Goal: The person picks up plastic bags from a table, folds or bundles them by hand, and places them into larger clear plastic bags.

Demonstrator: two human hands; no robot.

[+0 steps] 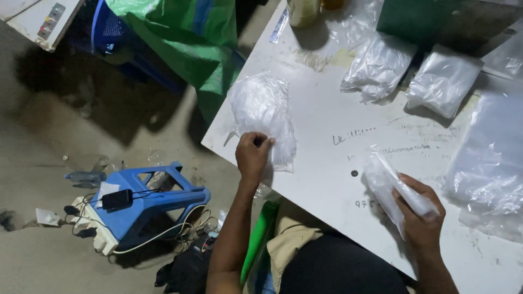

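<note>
Near the worktop's (327, 120) left edge the left hand (252, 155) pinches a thin, limp, slippery plastic bag (261, 109) at its lower rim, while the right hand's (422, 215) fingers wrap a rolled clear bag (389, 188), light and crushable.

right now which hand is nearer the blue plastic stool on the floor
Left. The left hand is at the table edge just above the blue stool; the right hand is farther right.

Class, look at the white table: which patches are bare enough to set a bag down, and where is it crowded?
Bare: the white table stretch between the clear plastic bag pinched by the left hand and the two filled clear packets, plus the patch between both hands. Crowded: the far right edge, under the pile of loose plastic bags, beside the right hand.
</note>
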